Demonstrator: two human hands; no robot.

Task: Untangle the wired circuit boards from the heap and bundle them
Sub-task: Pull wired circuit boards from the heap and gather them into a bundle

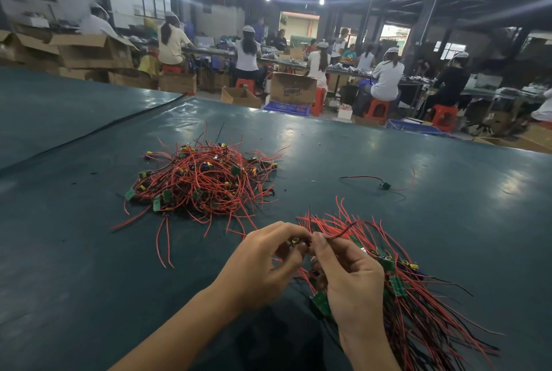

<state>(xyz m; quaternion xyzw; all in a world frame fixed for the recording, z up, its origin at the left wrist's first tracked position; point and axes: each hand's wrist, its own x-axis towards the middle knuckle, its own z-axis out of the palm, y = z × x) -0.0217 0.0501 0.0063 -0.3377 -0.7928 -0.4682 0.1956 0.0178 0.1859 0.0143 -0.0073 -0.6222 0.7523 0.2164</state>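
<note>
A tangled heap (203, 179) of small green circuit boards with red and black wires lies in the middle of the dark green table (74, 251). A straightened bundle (418, 296) of the same wired boards lies at the front right, partly under my right hand. My left hand (268, 260) pinches one small board with a yellow part between its fingertips. My right hand (349, 278) pinches that board's red wire (343, 231), which arcs up to the right. The two hands meet just left of the bundle.
One loose wired board (384, 185) lies alone at the right middle of the table. Beyond the table's far edge stand cardboard boxes (292, 88), blue crates (288, 108) and red stools, with several seated people working at benches.
</note>
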